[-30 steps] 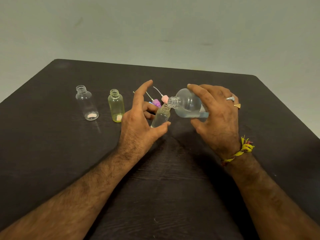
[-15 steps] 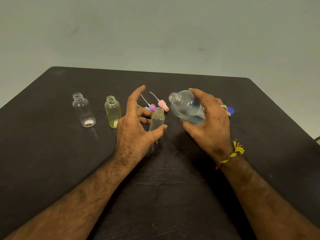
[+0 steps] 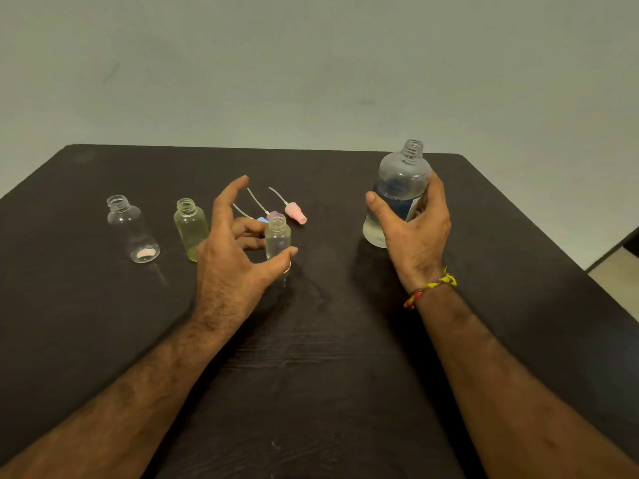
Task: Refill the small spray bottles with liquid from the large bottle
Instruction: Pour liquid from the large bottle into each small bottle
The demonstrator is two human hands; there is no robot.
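My right hand [image 3: 415, 233] grips the large clear bottle [image 3: 401, 188], which stands upright and uncapped on the right of the dark table [image 3: 311, 340], partly filled with clear liquid. My left hand [image 3: 235, 257] holds a small clear bottle [image 3: 277, 236] upright between the thumb and the curled fingers, with the index finger raised. This small bottle is open at the top and holds clear liquid. Two more open small bottles stand to the left: a yellowish one [image 3: 190, 229] and a clear one [image 3: 131, 229].
Three loose spray tops with dip tubes lie behind the held bottle: pink [image 3: 295, 212], purple [image 3: 273, 215] and blue [image 3: 262, 220]. The table's right edge [image 3: 553, 236] runs close to the large bottle. A pale wall rises behind.
The large bottle was tilted with its mouth over the small bottle; my right hand has swung it upright and moved it right. My left hand stays on the small bottle.
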